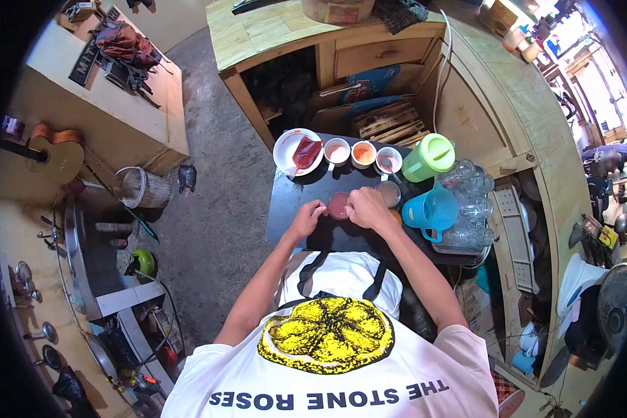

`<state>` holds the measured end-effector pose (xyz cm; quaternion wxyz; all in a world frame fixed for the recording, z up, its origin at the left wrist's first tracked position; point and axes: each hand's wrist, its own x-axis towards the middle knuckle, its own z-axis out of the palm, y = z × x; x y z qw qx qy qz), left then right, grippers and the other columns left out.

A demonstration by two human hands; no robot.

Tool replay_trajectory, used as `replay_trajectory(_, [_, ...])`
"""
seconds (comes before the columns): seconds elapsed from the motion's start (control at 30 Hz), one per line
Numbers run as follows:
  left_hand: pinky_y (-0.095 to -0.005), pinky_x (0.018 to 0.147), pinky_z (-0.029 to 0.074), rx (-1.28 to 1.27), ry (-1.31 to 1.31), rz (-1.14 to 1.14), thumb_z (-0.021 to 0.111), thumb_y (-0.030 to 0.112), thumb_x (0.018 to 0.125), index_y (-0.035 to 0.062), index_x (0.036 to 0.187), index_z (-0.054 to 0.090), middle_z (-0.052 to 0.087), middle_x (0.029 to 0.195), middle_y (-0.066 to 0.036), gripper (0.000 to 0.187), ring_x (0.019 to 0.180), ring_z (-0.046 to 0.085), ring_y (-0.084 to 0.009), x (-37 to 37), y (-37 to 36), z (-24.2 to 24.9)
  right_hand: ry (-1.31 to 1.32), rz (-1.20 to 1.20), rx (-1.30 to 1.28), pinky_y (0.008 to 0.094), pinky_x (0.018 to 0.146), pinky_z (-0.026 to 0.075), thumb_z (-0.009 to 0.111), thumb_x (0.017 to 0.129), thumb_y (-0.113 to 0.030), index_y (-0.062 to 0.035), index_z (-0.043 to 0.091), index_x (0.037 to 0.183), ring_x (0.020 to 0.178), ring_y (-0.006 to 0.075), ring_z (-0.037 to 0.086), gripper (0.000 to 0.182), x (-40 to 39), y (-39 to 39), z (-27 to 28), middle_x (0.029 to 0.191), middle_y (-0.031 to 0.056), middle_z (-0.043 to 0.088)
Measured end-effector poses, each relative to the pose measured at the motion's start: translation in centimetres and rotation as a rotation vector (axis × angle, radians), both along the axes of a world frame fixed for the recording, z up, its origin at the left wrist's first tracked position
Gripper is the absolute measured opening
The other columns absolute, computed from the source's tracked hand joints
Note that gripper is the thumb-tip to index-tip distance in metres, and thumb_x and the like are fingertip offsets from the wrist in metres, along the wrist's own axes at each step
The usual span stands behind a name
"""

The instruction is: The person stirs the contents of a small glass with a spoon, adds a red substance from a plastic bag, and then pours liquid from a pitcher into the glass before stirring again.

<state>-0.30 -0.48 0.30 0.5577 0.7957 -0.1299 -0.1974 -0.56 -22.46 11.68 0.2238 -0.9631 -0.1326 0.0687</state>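
A glass of reddish-pink drink (pixel 338 206) stands on the dark table (pixel 285 202) between my hands. My left hand (pixel 309 217) is closed at its left side; whatever its fingers may hold is too small to make out. On the glass's right, my right hand (pixel 369 207) is closed near the rim, its grip hidden by the fingers. Behind my right hand is another glass (pixel 389 194) with a pale brownish content. Along the back stand a white bowl (pixel 283 152) with a red packet (pixel 306 152), and white cups holding pinkish (pixel 337 150), orange (pixel 363 153) and pink-grey (pixel 389 161) contents.
A green lidded pitcher (pixel 425 159) and a blue jug (pixel 425 209) stand right of the glasses. Several clear glass jars (pixel 470 202) crowd the table's right end. A wooden cabinet (pixel 376 56) rises behind. A bucket (pixel 145 188) is on the floor at the left.
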Motion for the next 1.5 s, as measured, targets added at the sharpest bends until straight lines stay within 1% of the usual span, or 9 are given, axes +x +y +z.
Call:
replay_trajectory(0.07, [-0.0362, 0.081, 0.05, 0.009, 0.002, 0.007, 0.053, 0.017, 0.097, -0.0042, 0.091, 0.064, 0.069, 0.085, -0.014, 0.024, 0.084, 0.065, -0.0239, 0.0, 0.1, 0.1, 0.008, -0.041, 0.121, 0.0522, 0.071, 0.053, 0.07, 0.076, -0.02, -0.0023, 0.07, 0.074, 0.072, 0.0402, 0.068, 0.017, 0.0, 0.3, -0.9, 0.074, 0.0233, 0.067])
replay_trajectory(0.27, [-0.0359, 0.081, 0.049, -0.017, -0.008, 0.001, 0.053, 0.017, 0.097, -0.0039, 0.091, 0.064, 0.069, 0.085, -0.014, 0.024, 0.085, 0.065, -0.0235, 0.2, 0.4, -0.5, -0.099, -0.022, -0.118, 0.0502, 0.066, 0.053, 0.068, 0.079, -0.02, -0.0022, 0.072, 0.073, 0.07, 0.0402, 0.067, 0.02, 0.2, 0.4, 0.6, 0.069, 0.0228, 0.066])
replay_trajectory(0.37, [-0.0359, 0.081, 0.049, -0.003, 0.006, 0.001, 0.053, 0.017, 0.097, -0.0036, 0.091, 0.064, 0.068, 0.085, -0.014, 0.024, 0.085, 0.064, -0.0235, 0.2, 0.4, -0.4, -0.039, 0.028, 0.04, 0.0498, 0.066, 0.054, 0.068, 0.079, -0.021, -0.0026, 0.071, 0.072, 0.069, 0.0399, 0.067, 0.02, 0.3, 0.4, -0.4, 0.069, 0.0218, 0.066])
replay_trajectory(0.47, [-0.0357, 0.081, 0.049, -0.008, 0.014, 0.003, 0.053, 0.017, 0.097, -0.0037, 0.091, 0.064, 0.068, 0.085, -0.014, 0.024, 0.084, 0.064, -0.023, 0.2, 0.4, -0.3, -0.148, -0.1, -0.015, 0.049, 0.066, 0.054, 0.068, 0.079, -0.021, -0.0023, 0.071, 0.072, 0.069, 0.0401, 0.067, 0.02, 0.6, 1.1, -0.2, 0.07, 0.0221, 0.067])
replay_trajectory(0.67, [-0.0357, 0.081, 0.05, 0.03, 0.037, -0.006, 0.053, 0.016, 0.097, -0.004, 0.091, 0.064, 0.068, 0.086, -0.015, 0.023, 0.084, 0.064, -0.0235, 0.2, 0.4, 0.6, -0.032, 0.084, -0.017, 0.0485, 0.066, 0.054, 0.067, 0.08, -0.019, -0.0029, 0.074, 0.076, 0.068, 0.0397, 0.067, 0.018, 0.6, 0.1, 0.2, 0.071, 0.0219, 0.067])
replay_trajectory(0.87, [-0.0354, 0.081, 0.05, -0.014, 0.009, 0.005, 0.053, 0.015, 0.097, -0.0038, 0.092, 0.064, 0.068, 0.085, -0.014, 0.023, 0.083, 0.064, -0.0235, 0.2, 0.5, 0.0, -0.039, -0.059, -0.053, 0.0484, 0.068, 0.054, 0.068, 0.081, -0.02, -0.0042, 0.075, 0.076, 0.07, 0.0392, 0.068, 0.018, 1.2, 0.2, 0.0, 0.073, 0.0211, 0.069])
replay_trajectory(0.97, [-0.0354, 0.081, 0.05, -0.002, -0.004, -0.011, 0.053, 0.016, 0.097, -0.0039, 0.092, 0.064, 0.068, 0.085, -0.014, 0.023, 0.084, 0.065, -0.0236, 0.3, 0.5, -0.1, 0.035, 0.052, 0.012, 0.0484, 0.068, 0.054, 0.068, 0.081, -0.021, -0.005, 0.076, 0.078, 0.071, 0.0386, 0.068, 0.018, 1.1, -0.3, 0.0, 0.074, 0.0208, 0.069])
replay_trajectory(1.17, [-0.0356, 0.081, 0.05, 0.005, -0.014, -0.003, 0.053, 0.016, 0.097, -0.0042, 0.091, 0.064, 0.068, 0.085, -0.014, 0.024, 0.084, 0.065, -0.0233, 0.3, 0.4, 0.4, -0.045, -0.047, -0.085, 0.0483, 0.069, 0.054, 0.068, 0.081, -0.021, -0.0042, 0.075, 0.079, 0.073, 0.0387, 0.068, 0.018, 1.3, 0.2, 0.6, 0.077, 0.021, 0.069])
replay_trajectory(1.5, [-0.0357, 0.081, 0.05, 0.004, 0.001, 0.001, 0.053, 0.017, 0.097, -0.0041, 0.09, 0.064, 0.069, 0.085, -0.015, 0.025, 0.083, 0.065, -0.0239, 0.3, 0.5, 0.0, -0.11, 0.053, -0.099, 0.0486, 0.069, 0.053, 0.07, 0.079, -0.019, -0.0021, 0.071, 0.072, 0.074, 0.0389, 0.068, 0.018, 1.5, 0.4, 0.7, 0.075, 0.0205, 0.068])
